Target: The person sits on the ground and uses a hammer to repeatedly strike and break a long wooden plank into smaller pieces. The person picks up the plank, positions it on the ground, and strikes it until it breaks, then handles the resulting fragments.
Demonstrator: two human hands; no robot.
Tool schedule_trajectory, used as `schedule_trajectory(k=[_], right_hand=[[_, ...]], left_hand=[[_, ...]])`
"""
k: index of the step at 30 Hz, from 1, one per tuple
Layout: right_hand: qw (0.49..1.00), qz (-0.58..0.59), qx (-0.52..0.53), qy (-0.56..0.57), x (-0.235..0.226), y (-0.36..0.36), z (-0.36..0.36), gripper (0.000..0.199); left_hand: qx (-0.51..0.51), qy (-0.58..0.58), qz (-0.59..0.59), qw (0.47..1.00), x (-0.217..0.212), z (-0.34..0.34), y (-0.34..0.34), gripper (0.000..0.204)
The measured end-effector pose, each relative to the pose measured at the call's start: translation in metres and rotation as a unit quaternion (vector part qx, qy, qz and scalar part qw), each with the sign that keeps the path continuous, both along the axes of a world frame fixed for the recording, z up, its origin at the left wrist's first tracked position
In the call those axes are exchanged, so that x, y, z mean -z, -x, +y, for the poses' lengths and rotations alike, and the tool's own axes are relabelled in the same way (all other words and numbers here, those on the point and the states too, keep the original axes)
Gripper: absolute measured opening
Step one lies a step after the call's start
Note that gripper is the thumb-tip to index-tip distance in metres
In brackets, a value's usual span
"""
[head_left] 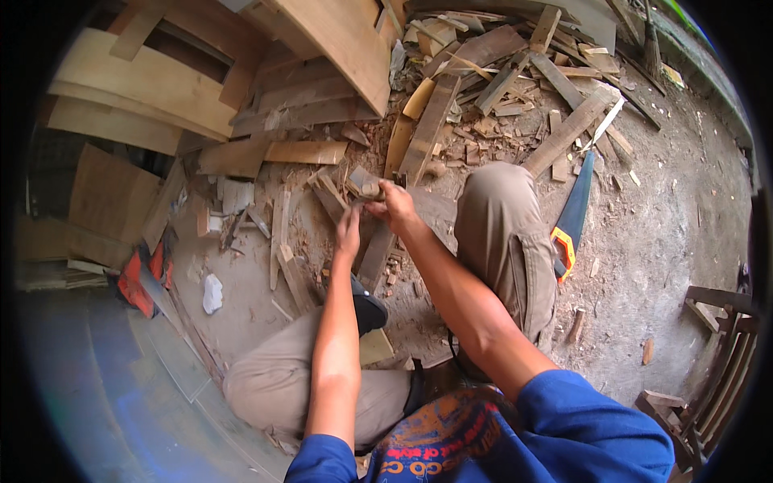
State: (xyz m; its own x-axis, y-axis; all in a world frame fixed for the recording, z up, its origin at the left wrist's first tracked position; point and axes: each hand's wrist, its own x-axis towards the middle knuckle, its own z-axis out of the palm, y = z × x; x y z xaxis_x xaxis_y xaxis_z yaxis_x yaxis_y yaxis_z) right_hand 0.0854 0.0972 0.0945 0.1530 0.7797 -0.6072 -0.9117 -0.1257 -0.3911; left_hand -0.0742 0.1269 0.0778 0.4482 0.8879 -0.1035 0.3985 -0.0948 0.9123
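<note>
Hands busy over a heap of wood scraps on the floor.

Right hand (396, 203) has its grip closed on a small wood block (362, 186) at the fingertips; left hand (348, 232) sits just below it, fingers curled, grip hard to tell. A handsaw (574, 216) lies beside the knee, its blade partly hidden.

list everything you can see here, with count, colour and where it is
small wood block: one, brown, held at centre
wood scraps: many, brown, heaped at top
curved boards: several, pale, upper left
hand saw: one, dark blade, orange handle, on the ground right of the knee
white lump: one, on the ground at left
wooden frame: one, dark, right edge
trousers: khaki, both legs
left hand: just below the block
right hand: gripping the block
</note>
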Motion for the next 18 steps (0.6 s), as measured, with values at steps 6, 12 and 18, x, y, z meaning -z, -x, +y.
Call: schedule_trajectory(k=[6,12,18], right_hand=[[0.995,0.064,-0.056,-0.054,-0.010,-0.030,-0.008,0.036],[0.994,0.081,-0.053,-0.042,-0.016,-0.035,-0.017,0.050],[0.996,0.087,0.003,0.024,-0.033,-0.009,-0.008,0.077]], left_hand=[[0.023,-0.080,0.393,0.916,0.087,-0.044,0.032,0.086],[0.024,0.084,0.402,0.911,0.112,-0.044,-0.012,0.103],[0.027,0.022,0.355,0.934,0.123,-0.030,-0.017,0.101]])
